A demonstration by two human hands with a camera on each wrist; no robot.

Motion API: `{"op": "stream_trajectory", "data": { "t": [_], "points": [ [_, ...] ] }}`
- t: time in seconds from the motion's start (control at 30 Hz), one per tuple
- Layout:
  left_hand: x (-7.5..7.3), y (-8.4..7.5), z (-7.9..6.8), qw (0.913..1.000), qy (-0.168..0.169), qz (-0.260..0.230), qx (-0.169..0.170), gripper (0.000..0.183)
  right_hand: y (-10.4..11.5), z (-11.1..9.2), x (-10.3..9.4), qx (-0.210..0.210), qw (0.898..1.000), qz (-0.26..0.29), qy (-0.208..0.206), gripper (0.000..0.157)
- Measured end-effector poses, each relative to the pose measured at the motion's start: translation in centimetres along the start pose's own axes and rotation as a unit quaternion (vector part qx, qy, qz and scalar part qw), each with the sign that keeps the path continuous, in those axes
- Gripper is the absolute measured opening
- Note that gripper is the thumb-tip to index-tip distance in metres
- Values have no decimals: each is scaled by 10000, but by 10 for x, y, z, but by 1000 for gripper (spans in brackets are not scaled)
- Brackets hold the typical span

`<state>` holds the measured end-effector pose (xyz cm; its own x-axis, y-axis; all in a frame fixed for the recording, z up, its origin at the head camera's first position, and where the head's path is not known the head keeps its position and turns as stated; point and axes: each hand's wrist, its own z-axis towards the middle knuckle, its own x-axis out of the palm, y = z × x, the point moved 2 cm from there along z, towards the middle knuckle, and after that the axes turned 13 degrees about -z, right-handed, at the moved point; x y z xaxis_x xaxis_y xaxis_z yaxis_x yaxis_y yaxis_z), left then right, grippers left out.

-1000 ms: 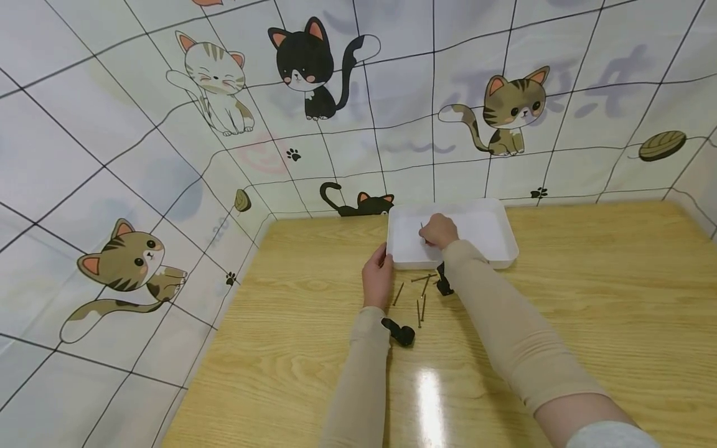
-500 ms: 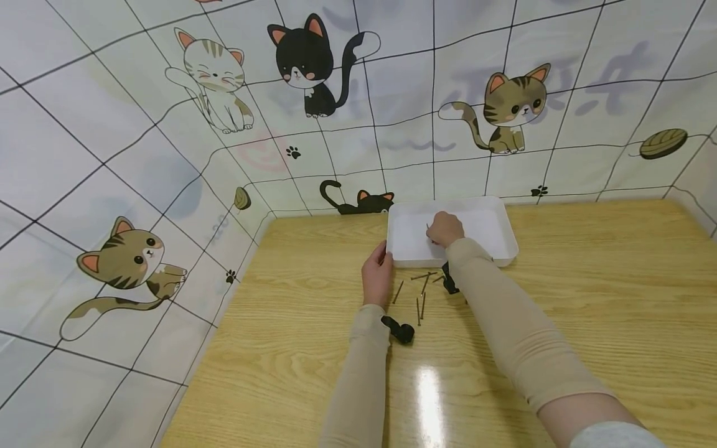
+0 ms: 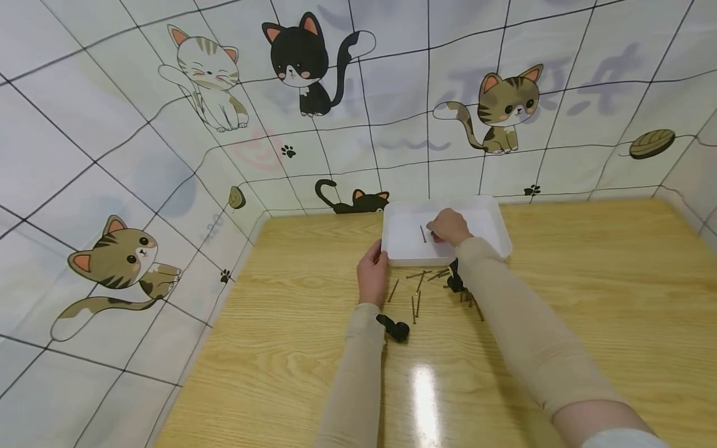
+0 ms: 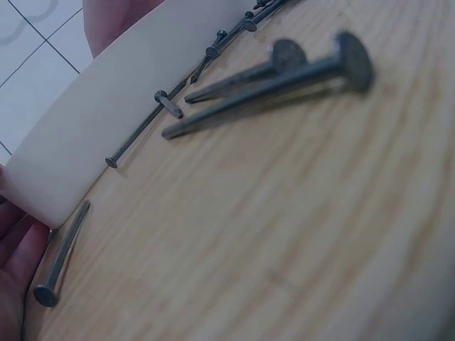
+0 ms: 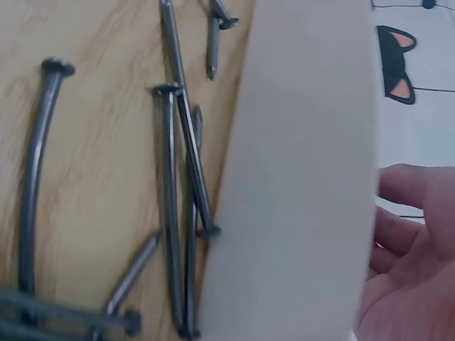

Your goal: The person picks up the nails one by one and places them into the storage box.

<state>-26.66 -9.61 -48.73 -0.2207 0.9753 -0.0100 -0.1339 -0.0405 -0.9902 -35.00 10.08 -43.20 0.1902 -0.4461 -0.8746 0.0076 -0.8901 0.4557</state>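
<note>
A white tray [image 3: 404, 261] stands on the wooden table at the foot of the wall. My left hand [image 3: 372, 274] grips its front left corner, and some of its fingers [image 4: 23, 249] show at that corner in the left wrist view. Inside the tray lies a nail [image 3: 422, 233]. Just right of it is my right hand [image 3: 450, 225], reaching over the front wall with loosely bent fingers; their tips are hidden behind the tray wall in the right wrist view. Several loose nails [image 3: 414, 309] lie on the table before the tray.
More nails [image 3: 472, 298] are scattered partly under the right forearm. The left wrist carries a small black camera [image 3: 398, 330], and another black camera [image 3: 455, 281] is on the right wrist. A wall sheet [image 3: 403, 143] printed with cats rises behind the tray.
My right hand has shifted slightly right inside the tray and let go of the nail it pinched, which now lies there apart from the fingers. My left hand stays at the tray corner.
</note>
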Motion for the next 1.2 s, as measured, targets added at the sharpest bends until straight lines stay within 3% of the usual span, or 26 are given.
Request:
{"op": "stream_trajectory", "data": {
  "t": [0.13,0.4,0.9,1.2],
  "points": [
    [-3,-3,0,10000,-18,5,-39,39,0,-6,-9,49,9987,507,96,32],
    [-7,-1,2,10000,-30,57,-75,39,0,-27,-22,-299,9867,1573,272,35],
    [-8,-2,2,9999,62,-95,-98,40,-23,-89,-37,-815,9782,1912,10,38],
    [-1,-3,-5,9994,235,-206,-130,43,-50,-127,-28,-528,9540,2949,-94,43]
  ]
}}
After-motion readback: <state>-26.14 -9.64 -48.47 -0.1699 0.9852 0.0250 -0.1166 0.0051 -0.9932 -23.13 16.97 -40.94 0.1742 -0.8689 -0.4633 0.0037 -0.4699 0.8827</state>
